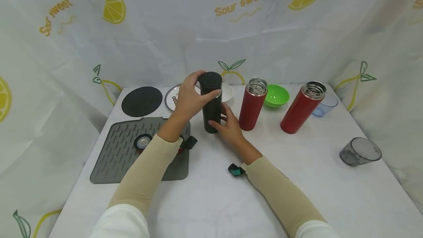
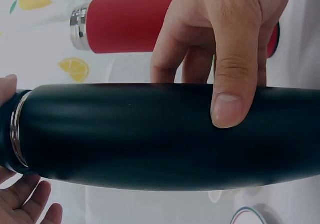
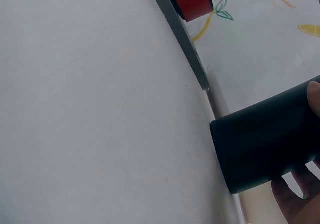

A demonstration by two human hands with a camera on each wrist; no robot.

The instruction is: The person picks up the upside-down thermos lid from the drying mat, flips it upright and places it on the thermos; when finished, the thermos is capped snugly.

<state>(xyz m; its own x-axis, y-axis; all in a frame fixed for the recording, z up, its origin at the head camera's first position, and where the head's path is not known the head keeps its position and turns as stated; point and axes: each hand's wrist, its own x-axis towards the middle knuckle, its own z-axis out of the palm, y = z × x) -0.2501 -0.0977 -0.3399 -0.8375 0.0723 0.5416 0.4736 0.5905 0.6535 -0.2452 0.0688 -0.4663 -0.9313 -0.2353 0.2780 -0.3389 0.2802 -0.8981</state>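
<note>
My left hand [image 1: 191, 97] grips the lid [image 1: 210, 79] and my right hand [image 1: 231, 128] the black flask [image 1: 209, 113], which seems stiff, rather slippery, best held around its middle.

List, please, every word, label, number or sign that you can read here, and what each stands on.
"Sour sweet": white backdrop, upper left.
"Sour sweet": same backdrop, upper middle.
Backdrop's far right edge: orange lettering, cut off by the frame.
White disc: red lettering, too small to read.
Right sleeve: dark marking, too small to tell.
Black flask: no readable text.
</note>
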